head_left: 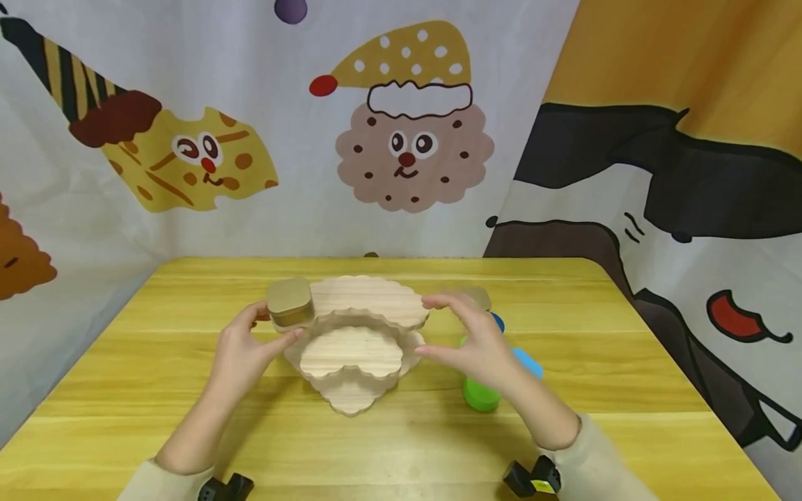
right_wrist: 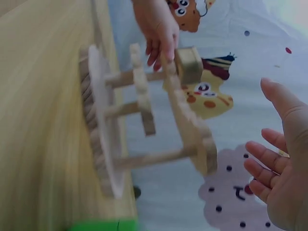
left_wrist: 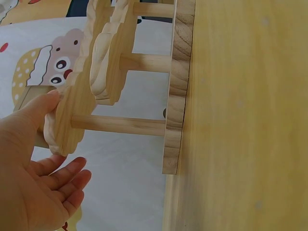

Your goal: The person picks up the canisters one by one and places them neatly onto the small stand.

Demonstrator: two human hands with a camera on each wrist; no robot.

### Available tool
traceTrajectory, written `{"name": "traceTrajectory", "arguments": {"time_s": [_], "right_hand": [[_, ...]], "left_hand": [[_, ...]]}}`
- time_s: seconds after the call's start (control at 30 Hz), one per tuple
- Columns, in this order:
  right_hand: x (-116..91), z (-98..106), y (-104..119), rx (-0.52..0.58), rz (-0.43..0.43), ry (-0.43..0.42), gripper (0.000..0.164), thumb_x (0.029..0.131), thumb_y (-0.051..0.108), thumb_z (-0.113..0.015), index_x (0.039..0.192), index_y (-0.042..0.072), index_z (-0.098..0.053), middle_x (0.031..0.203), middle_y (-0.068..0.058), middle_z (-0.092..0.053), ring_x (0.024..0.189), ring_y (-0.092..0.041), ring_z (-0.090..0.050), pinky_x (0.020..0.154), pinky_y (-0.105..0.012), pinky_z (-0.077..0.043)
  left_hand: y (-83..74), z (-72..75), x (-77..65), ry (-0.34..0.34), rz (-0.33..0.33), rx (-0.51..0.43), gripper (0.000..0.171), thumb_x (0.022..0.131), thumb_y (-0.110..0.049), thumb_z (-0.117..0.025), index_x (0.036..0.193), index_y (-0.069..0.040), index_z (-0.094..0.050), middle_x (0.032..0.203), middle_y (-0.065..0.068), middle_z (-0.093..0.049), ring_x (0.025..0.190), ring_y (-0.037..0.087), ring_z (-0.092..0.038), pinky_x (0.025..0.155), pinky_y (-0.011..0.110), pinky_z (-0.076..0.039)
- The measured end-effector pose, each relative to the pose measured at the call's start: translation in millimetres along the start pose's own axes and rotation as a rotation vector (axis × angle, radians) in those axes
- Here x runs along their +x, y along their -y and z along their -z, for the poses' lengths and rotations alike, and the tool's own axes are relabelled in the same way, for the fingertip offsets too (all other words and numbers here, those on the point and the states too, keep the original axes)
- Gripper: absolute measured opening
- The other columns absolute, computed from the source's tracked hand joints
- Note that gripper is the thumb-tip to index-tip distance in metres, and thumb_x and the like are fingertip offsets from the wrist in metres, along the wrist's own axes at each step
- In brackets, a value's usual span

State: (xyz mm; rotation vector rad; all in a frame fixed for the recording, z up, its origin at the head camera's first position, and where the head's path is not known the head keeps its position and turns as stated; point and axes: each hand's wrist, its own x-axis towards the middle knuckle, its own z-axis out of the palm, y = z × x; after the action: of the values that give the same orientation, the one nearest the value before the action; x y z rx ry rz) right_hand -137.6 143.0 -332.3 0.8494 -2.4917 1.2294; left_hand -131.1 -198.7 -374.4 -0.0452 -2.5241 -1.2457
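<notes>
A pale wooden tiered stand (head_left: 370, 296) with scalloped shelves is on the table. Round dowels (left_wrist: 144, 63) join its two raised shelves to the base (left_wrist: 179, 86). A gold square tin (head_left: 290, 303) sits on the left end of the top shelf. My left hand (head_left: 244, 351) is at that end; its thumb touches the shelf beside the tin, with the other fingers loosely extended below. Near the shelf's right end, my right hand (head_left: 479, 341) has thumb and fingers spread. The right wrist view shows a gap between it and the stand, with nothing held.
Behind and beside my right hand are a second gold lid or tin (head_left: 478, 298), a dark blue piece (head_left: 498, 321), a light blue one (head_left: 528, 362) and a green round container (head_left: 481, 395), partly hidden. A curtain with cartoon prints (head_left: 413, 229) hangs behind the wooden table (head_left: 376, 452).
</notes>
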Motion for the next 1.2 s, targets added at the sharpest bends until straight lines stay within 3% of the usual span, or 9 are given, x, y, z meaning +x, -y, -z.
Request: {"name": "traceTrajectory", "arguments": {"time_s": [0.27, 0.43, 0.67, 0.77, 1.2], "right_hand": [[-31, 27, -28, -0.021, 0.002, 0.022, 0.063, 0.071, 0.02, -0.087, 0.126, 0.014, -0.058, 0.125, 0.003, -0.057, 0.119, -0.018, -0.049, 0.098, -0.046, -0.04], [-49, 44, -45, -0.048, -0.057, 0.03, 0.065, 0.071, 0.02, -0.087, 0.129, 0.018, -0.056, 0.127, 0.006, -0.054, 0.121, -0.016, -0.046, 0.098, -0.044, -0.038], [-69, 60, -68, -0.056, -0.07, 0.046, 0.067, 0.071, 0.015, -0.086, 0.13, 0.012, -0.055, 0.127, 0.001, -0.055, 0.117, -0.012, -0.047, 0.098, -0.017, -0.03], [-76, 66, -77, -0.063, -0.061, 0.05, 0.069, 0.07, 0.014, -0.087, 0.131, 0.008, -0.054, 0.126, -0.002, -0.055, 0.116, -0.01, -0.046, 0.097, -0.013, -0.028], [-97, 82, -115, -0.073, -0.058, 0.091, 0.074, 0.07, 0.014, -0.087, 0.134, 0.013, -0.051, 0.126, -0.011, -0.056, 0.113, -0.013, -0.047, 0.095, -0.016, -0.032]], "left_hand": [[1.5, -0.4, 0.6, -0.005, -0.001, 0.011, 0.069, 0.077, -0.035, -0.082, 0.123, 0.007, -0.054, 0.112, 0.023, -0.059, 0.107, 0.04, -0.053, 0.089, 0.058, -0.04], [1.8, -1.2, 1.8, 0.001, 0.003, 0.011, 0.068, 0.077, -0.033, -0.082, 0.124, 0.007, -0.053, 0.113, 0.023, -0.058, 0.107, 0.04, -0.052, 0.088, 0.058, -0.04], [-0.8, 0.3, 1.7, 0.011, 0.01, 0.013, 0.069, 0.078, -0.035, -0.081, 0.124, 0.007, -0.053, 0.113, 0.023, -0.058, 0.107, 0.04, -0.052, 0.089, 0.057, -0.039], [-1.1, 0.7, 1.5, 0.014, 0.018, 0.006, 0.07, 0.078, -0.036, -0.081, 0.125, 0.007, -0.053, 0.114, 0.023, -0.057, 0.108, 0.04, -0.051, 0.089, 0.057, -0.039], [-2.5, 1.2, 0.3, 0.007, 0.014, 0.004, 0.068, 0.077, -0.035, -0.081, 0.124, 0.007, -0.054, 0.113, 0.023, -0.058, 0.107, 0.039, -0.052, 0.088, 0.057, -0.04]]}}
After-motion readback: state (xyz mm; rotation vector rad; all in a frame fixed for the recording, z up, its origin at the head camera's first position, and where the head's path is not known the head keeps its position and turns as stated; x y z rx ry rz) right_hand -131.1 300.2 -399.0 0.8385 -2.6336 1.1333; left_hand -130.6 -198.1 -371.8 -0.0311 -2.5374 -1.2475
